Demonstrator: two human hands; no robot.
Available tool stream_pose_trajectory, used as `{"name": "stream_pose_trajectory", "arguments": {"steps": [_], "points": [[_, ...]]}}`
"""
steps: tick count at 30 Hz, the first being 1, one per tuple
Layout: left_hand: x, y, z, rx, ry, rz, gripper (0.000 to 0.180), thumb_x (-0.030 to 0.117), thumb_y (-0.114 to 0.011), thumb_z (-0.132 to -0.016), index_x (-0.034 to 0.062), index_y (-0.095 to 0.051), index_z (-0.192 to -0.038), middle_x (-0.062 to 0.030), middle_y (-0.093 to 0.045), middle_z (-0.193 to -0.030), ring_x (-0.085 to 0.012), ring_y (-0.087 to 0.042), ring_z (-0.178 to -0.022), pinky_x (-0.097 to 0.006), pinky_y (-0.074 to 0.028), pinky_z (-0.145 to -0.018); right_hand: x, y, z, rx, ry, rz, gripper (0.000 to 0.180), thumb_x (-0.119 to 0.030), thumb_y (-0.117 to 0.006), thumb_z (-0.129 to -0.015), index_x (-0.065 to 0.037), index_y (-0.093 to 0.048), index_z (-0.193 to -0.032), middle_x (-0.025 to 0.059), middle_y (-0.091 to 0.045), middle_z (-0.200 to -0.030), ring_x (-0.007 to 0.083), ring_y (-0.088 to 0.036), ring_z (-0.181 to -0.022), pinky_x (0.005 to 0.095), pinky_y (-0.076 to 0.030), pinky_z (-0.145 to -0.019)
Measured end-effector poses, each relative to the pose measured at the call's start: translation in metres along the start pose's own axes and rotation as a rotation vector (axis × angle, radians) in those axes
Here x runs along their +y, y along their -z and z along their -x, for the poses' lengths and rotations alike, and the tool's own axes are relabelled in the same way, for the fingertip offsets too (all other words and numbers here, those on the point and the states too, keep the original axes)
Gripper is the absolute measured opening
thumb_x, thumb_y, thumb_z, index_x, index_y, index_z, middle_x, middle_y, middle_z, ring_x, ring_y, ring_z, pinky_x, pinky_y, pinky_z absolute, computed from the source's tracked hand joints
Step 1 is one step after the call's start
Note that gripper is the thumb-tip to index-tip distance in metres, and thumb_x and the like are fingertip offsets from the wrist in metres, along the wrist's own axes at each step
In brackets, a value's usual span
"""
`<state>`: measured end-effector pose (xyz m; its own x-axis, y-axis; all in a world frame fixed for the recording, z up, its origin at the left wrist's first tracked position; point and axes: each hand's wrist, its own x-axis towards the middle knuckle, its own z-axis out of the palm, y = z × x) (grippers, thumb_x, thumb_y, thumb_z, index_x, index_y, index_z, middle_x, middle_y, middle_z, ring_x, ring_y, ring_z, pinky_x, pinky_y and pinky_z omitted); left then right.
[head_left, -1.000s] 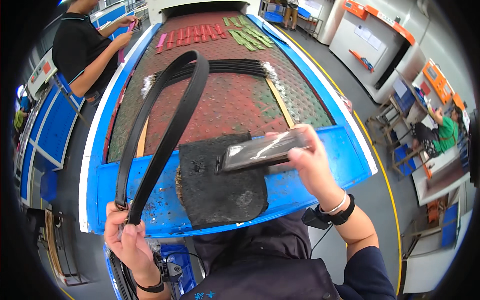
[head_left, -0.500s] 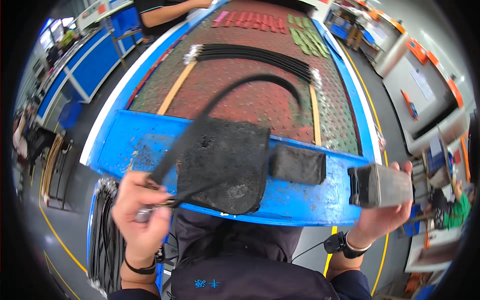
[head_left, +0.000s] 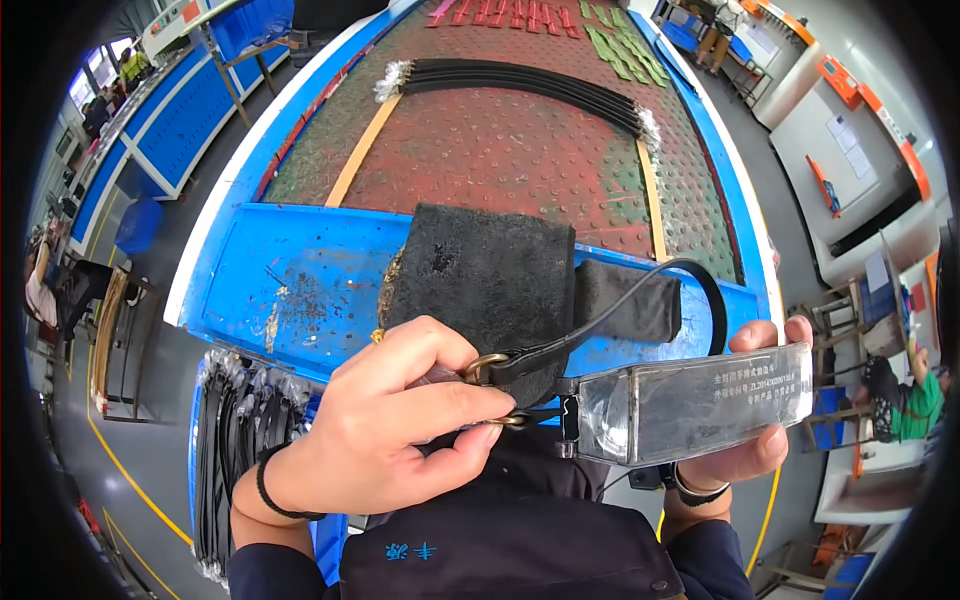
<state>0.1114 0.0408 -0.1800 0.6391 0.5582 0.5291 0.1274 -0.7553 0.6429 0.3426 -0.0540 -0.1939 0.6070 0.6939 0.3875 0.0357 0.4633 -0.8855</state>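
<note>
Head view: the left hand [head_left: 375, 430] is closed in a pinch on the brass ring end of a black strap [head_left: 610, 305], thumb and fingers gripping just beside the ring [head_left: 487, 367]. The strap loops up and to the right of that hand, over a black worn pad [head_left: 480, 270] lying on the blue table edge [head_left: 290, 290]. The right hand [head_left: 755, 400] is wrapped around a grey metal tool [head_left: 690, 405], whose tip meets the strap end by the left fingertips.
</note>
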Motion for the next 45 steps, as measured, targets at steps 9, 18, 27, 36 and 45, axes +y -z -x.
{"name": "stream_pose_trajectory", "arguments": {"steps": [9, 18, 27, 36, 45], "points": [[-0.010, 0.024, 0.017, 0.007, 0.092, 0.002, 0.023, 0.004, -0.067, -0.057, 0.0077, -0.069, -0.080, -0.0058, -0.048, -0.077, -0.0177, -0.048, -0.067, -0.027, -0.035, -0.055, 0.003, -0.031, 0.004, -0.070, 0.042, 0.114, 0.089, -0.057, -0.070, -0.057, -0.007, -0.039, -0.123, 0.0123, -0.055, -0.091, 0.0189, -0.052, -0.083, 0.0297, -0.041, -0.072], [-0.014, 0.029, 0.021, 0.050, 0.062, 0.014, 0.021, 0.003, -0.067, -0.056, 0.0071, -0.068, -0.077, -0.0052, -0.048, -0.074, -0.0165, -0.047, -0.063, -0.027, -0.034, -0.053, 0.009, -0.043, 0.006, -0.066, 0.080, 0.102, 0.085, -0.055, -0.070, -0.056, -0.008, -0.039, -0.119, 0.0123, -0.054, -0.089, 0.0183, -0.051, -0.082, 0.0284, -0.040, -0.071], [-0.013, 0.027, 0.019, 0.035, 0.078, 0.009, 0.020, 0.003, -0.067, -0.056, 0.0067, -0.068, -0.076, -0.0053, -0.048, -0.074, -0.0169, -0.047, -0.063, -0.027, -0.034, -0.052, 0.006, -0.039, 0.006, -0.048, 0.065, 0.095, 0.086, -0.053, -0.071, -0.054, -0.007, -0.038, -0.118, 0.0119, -0.054, -0.088, 0.0174, -0.050, -0.081, 0.0281, -0.040, -0.073], [-0.011, 0.023, 0.018, 0.054, 0.133, 0.034, 0.020, 0.002, -0.066, -0.056, 0.0054, -0.068, -0.076, -0.0059, -0.050, -0.072, -0.0180, -0.049, -0.064, -0.028, -0.035, -0.055, 0.014, -0.026, 0.006, -0.160, 0.253, 0.090, 0.076, -0.042, -0.062, -0.067, 0.000, -0.031, -0.123, 0.0140, -0.042, -0.099, 0.0150, -0.050, -0.077, 0.0218, -0.051, -0.062], [-0.011, 0.022, 0.021, 0.095, -0.010, -0.125, 0.028, 0.003, -0.067, -0.050, 0.0072, -0.069, -0.078, -0.0045, -0.048, -0.073, -0.0174, -0.047, -0.062, -0.027, -0.034, -0.052, 0.006, -0.022, 0.001, -0.018, -0.037, -0.104, 0.081, -0.045, -0.067, -0.058, -0.005, -0.037, -0.122, 0.0155, -0.051, -0.092, 0.0206, -0.052, -0.079, 0.0305, -0.048, -0.067]]}}
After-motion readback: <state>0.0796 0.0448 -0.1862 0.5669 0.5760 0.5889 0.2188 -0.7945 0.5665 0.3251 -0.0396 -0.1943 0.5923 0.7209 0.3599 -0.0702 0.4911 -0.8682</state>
